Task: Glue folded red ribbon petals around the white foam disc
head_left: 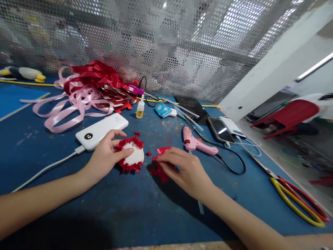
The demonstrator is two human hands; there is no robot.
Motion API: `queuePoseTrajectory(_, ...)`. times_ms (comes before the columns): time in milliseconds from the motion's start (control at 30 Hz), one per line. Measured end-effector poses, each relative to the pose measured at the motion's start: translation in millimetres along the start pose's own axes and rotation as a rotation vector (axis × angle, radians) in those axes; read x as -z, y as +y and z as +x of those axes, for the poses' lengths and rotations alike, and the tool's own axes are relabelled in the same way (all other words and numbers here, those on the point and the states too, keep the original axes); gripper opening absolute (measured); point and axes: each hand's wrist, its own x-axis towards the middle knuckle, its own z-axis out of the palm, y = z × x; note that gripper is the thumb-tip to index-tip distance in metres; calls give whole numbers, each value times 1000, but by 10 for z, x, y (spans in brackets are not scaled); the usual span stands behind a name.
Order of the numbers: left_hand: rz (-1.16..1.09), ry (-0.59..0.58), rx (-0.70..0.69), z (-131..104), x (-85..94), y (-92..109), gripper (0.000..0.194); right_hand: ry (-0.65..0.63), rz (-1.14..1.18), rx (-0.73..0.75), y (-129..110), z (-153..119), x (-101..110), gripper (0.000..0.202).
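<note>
The left hand is clamped on a white disc with a ruffled red edge, its thumb lying on the pale face and its other fingers around the near side of the rim; the ruffle leaves part of the rim bare on the side facing the right hand. The two hands are apart, with the disc and a small red bud in the space between them. The right hand's fingertips are drawn close together over red ribbon pieces on the blue desk, though whether they pinch one cannot be told. Just beyond the left hand lies a white power bank, its cable running back past that forearm. Farther out from the same hand are loops of pink ribbon and a heap of red ribbon. Ahead of the gap between the hands stand a small glue bottle and, next along, a blue packet. A pink glue gun rests just beyond the right hand, with a phone farther out past it. Scissors with red and yellow handles lie well to the right of that hand.
</note>
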Motion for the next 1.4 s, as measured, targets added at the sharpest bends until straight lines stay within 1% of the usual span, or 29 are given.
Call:
queuePoseTrajectory(100,29,2,3,-10,-11,18,44,60,-23,34,25,29,-51,18)
queuePoseTrajectory(233,39,-19,19,-40,-27,40,44,167,-6,67,26,62,-128,11)
queuePoseTrajectory(333,54,-36,22,-66,-39,51,44,208,7,96,2,86,-188,8)
queuePoseTrajectory(433,66,-45,21,-80,-49,51,43,224,16,125,-30,109,-232,8)
queuePoseTrajectory(533,60,-48,17,-82,-51,40,43,236,-3,117,-55,123,-251,9)
queuePoseTrajectory(733,40,-76,9,-87,-44,10,44,208,-111,101,-68,141,-261,12)
queuePoseTrajectory(967,38,-112,11,-91,-53,18,45,193,-212,192,-63,157,-261,18)
queuePoseTrajectory(1033,35,-96,17,-81,-46,20,45,217,-204,197,-55,159,-238,15)
queuePoseTrajectory(1133,-8,-21,10,-48,-24,12,47,266,-182,165,-23,157,-191,11)
queuePoseTrajectory(1200,-72,41,-10,-19,-8,7,48,253,-211,143,11,147,-179,10)
queuePoseTrajectory(1300,-144,101,-3,8,3,10,48,141,-313,145,60,122,-214,16)
queuePoseTrajectory(1400,-145,119,19,8,-2,25,49,47,-409,121,83,105,-274,19)
